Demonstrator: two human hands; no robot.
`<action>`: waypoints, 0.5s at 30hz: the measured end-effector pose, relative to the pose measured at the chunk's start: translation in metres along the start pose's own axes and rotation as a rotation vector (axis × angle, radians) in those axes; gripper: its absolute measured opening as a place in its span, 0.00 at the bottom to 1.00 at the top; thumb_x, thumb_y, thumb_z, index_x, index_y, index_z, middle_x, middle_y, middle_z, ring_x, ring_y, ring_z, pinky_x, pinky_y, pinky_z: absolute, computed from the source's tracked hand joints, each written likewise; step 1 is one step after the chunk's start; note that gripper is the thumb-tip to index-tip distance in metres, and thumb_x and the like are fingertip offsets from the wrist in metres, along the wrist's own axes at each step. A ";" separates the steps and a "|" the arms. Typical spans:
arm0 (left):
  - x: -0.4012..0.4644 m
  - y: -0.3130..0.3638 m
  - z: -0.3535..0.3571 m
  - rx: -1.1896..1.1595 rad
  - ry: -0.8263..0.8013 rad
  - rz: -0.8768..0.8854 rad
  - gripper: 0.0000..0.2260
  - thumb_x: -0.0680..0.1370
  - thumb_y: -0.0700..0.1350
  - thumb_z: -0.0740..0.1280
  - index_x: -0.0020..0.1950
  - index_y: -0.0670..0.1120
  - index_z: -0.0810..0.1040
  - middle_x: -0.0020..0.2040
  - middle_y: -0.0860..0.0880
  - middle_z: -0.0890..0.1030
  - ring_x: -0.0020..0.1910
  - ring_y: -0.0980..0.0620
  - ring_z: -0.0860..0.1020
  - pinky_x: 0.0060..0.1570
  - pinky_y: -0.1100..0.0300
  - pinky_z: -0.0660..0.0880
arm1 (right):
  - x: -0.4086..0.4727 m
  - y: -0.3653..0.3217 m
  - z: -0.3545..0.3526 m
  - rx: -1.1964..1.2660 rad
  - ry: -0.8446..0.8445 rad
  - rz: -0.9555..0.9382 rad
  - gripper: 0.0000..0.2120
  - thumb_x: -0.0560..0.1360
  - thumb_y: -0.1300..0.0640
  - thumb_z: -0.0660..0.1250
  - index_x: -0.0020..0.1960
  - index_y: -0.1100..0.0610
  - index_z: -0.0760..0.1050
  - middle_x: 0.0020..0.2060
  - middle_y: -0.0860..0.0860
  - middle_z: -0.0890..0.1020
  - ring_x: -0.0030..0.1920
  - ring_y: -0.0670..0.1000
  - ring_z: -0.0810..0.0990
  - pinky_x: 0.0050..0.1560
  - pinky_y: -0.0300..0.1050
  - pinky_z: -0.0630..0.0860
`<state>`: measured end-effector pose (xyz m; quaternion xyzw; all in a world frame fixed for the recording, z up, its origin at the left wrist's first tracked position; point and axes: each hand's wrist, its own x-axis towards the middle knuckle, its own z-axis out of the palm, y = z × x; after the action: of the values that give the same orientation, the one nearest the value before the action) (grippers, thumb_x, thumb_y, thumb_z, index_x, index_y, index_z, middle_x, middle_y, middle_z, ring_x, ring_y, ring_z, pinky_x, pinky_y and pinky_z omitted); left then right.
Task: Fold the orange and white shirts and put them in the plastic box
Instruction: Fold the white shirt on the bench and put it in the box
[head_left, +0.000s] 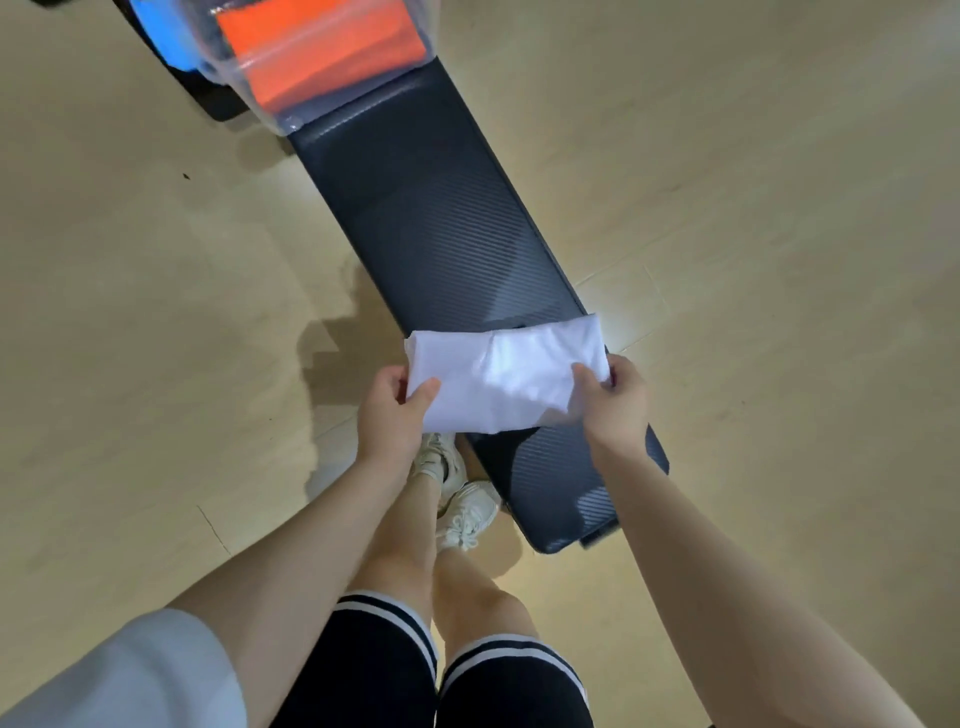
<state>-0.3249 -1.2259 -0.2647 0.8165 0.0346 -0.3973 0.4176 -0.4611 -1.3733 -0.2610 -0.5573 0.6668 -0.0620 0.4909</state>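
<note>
**A:** At the upper left of the frame, what sat on the far end of the bench (436, 208)?

**B:** The box (270, 111), clear plastic, with the orange shirt (322, 49) lying flat inside, already folded by the look of it. Something blue (156, 31) showed at its left edge; I couldn't tell what it was. The box stood on the bench end, I'd judge, so a finished shirt could go straight along the seat and in.

**A:** And lower, at the centre?

**B:** The white shirt (498, 379), folded into a compact packet. It was held just above the near part of the bench, its left side over the floor (130, 312).

**A:** How was the left hand (389, 410) set?

**B:** Thumb on top of the packet's left edge, fingers curled beneath, pinching the cloth. That grip likely kept the layers from sliding open.

**A:** And the right hand (615, 400), at centre right?

**B:** The same, mirrored: thumb on top, fingers under the right edge, closed on the fabric. One hand at each end held the fold level and taut.

**A:** So what was left?

**B:** My guess is only the carry to the box and setting it on the orange one. A sagging middle could undo the fold on the way.
</note>
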 end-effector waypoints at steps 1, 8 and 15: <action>-0.008 0.008 -0.010 -0.028 0.004 0.004 0.07 0.76 0.46 0.66 0.52 0.48 0.71 0.50 0.50 0.78 0.49 0.49 0.77 0.47 0.57 0.73 | -0.011 -0.010 -0.004 0.013 -0.003 -0.033 0.09 0.72 0.56 0.63 0.36 0.60 0.69 0.31 0.50 0.71 0.33 0.50 0.67 0.37 0.44 0.66; -0.043 0.081 -0.101 -0.064 0.111 0.206 0.09 0.75 0.42 0.67 0.51 0.46 0.69 0.50 0.46 0.76 0.46 0.50 0.74 0.37 0.65 0.68 | -0.080 -0.110 -0.002 0.024 -0.019 -0.247 0.04 0.72 0.58 0.64 0.44 0.59 0.73 0.36 0.50 0.77 0.35 0.49 0.73 0.35 0.39 0.69; 0.011 0.141 -0.173 -0.082 0.122 0.245 0.10 0.75 0.42 0.68 0.51 0.46 0.68 0.52 0.45 0.78 0.49 0.47 0.76 0.43 0.59 0.70 | -0.083 -0.211 0.057 0.045 -0.040 -0.393 0.04 0.72 0.57 0.63 0.46 0.55 0.73 0.36 0.48 0.78 0.35 0.47 0.74 0.36 0.40 0.70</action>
<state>-0.1554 -1.1977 -0.1216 0.8193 -0.0239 -0.2912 0.4933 -0.2844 -1.3586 -0.1091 -0.6668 0.5336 -0.1602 0.4949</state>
